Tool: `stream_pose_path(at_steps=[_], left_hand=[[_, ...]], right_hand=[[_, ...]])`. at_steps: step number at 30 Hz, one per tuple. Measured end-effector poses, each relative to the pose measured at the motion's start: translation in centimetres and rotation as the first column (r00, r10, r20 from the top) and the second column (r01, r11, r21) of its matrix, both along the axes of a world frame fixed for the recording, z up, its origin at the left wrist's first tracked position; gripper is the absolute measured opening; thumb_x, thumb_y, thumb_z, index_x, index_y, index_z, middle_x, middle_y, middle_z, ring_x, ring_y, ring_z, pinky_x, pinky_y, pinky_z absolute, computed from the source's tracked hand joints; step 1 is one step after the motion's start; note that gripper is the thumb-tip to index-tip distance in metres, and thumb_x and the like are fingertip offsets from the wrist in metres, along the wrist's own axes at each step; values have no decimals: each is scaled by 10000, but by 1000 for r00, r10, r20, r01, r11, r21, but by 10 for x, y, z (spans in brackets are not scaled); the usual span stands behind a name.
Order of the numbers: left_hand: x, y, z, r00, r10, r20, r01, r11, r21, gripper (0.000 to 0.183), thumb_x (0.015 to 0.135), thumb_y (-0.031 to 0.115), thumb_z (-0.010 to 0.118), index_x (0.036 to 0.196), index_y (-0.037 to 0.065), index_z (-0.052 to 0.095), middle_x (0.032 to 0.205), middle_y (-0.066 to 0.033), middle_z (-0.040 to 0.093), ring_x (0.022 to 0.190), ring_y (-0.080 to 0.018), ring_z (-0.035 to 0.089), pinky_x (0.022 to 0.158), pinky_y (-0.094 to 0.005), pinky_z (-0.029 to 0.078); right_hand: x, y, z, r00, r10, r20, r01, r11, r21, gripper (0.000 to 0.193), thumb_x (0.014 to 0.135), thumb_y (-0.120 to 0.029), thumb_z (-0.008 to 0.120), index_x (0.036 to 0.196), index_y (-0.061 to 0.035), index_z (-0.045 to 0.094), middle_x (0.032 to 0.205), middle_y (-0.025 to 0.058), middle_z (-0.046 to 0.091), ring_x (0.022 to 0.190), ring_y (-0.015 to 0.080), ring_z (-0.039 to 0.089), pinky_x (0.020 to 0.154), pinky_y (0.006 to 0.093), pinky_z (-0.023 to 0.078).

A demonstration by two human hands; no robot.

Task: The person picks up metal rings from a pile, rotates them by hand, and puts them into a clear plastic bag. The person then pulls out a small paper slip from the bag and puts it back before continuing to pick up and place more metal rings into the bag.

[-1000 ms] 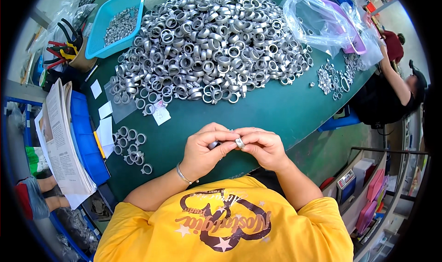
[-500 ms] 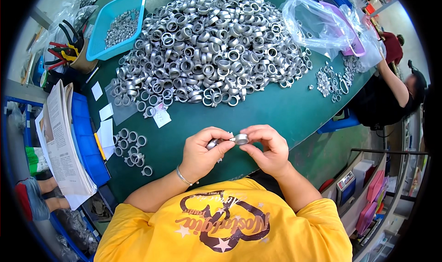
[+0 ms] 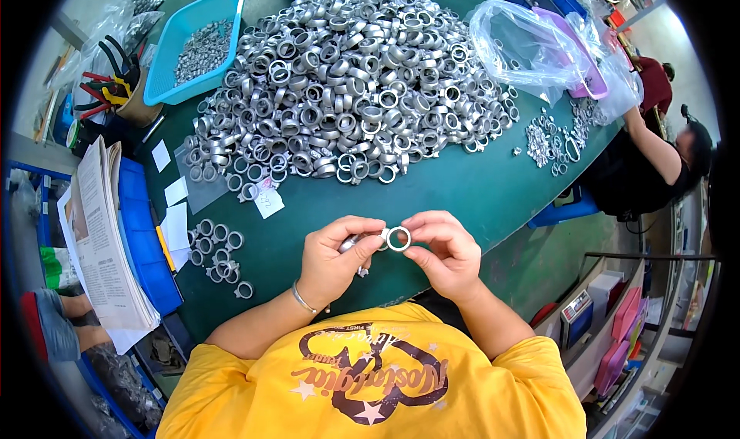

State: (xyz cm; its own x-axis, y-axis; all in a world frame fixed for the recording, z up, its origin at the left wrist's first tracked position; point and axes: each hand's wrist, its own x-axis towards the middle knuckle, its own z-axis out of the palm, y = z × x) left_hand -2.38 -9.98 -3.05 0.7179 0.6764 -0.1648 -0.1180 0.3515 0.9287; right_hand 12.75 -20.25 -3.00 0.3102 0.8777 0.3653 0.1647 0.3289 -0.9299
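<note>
In front of my chest, a small grey metal ring [image 3: 398, 250] is turned with its round opening facing up at me. My left hand [image 3: 331, 258] pinches the ring's left side, at its small lug, between thumb and forefinger. Another metal ring [image 3: 348, 243] is tucked in the curled fingers of the same hand, mostly hidden. My right hand [image 3: 451, 258] has thumb and forefinger at the right edge of the first ring. Beyond both hands rises a large heap of similar metal rings [image 3: 362, 92] on the green table [image 3: 324, 200].
Several rings [image 3: 223, 268] lie apart at the left, near a blue bin [image 3: 146, 231] with papers. A turquoise basket [image 3: 158, 77] of small parts and a holder with pliers [image 3: 116, 84] stand far left. Small parts [image 3: 543, 142] and a plastic bag [image 3: 524, 53] are right; a person [image 3: 655, 161] sits beyond.
The ring between my hands has turned from edge-on to showing its round opening. Both hands remain in nearly the same place.
</note>
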Motion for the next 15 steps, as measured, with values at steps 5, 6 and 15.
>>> stream_pose_path(at_steps=[5,6,15], left_hand=[[1,-1,-4,998,38,41,-33,994,-103,144,789,26,638,928,-1,607,805,-56,613,565,-65,528,509,-167,428],[0,-1,-6,999,34,41,-30,995,-99,145,786,22,640,925,-1,606,806,-57,613,565,-65,529,509,-168,429],[0,-1,-5,997,54,61,-50,997,-59,153,774,5,648,921,-7,609,804,-63,611,565,-65,528,503,-166,427]], right_hand=[[-5,1,-3,970,70,-231,-55,996,69,383,736,141,593,1053,-5,436,1069,156,493,948,203,551,798,302,488],[-5,1,-3,975,81,-208,-67,995,71,397,737,149,585,1063,-8,422,1070,154,488,952,201,549,803,305,487],[-6,0,-5,961,66,-270,-58,998,38,384,737,143,592,1053,-7,434,1045,145,493,958,192,543,800,291,483]])
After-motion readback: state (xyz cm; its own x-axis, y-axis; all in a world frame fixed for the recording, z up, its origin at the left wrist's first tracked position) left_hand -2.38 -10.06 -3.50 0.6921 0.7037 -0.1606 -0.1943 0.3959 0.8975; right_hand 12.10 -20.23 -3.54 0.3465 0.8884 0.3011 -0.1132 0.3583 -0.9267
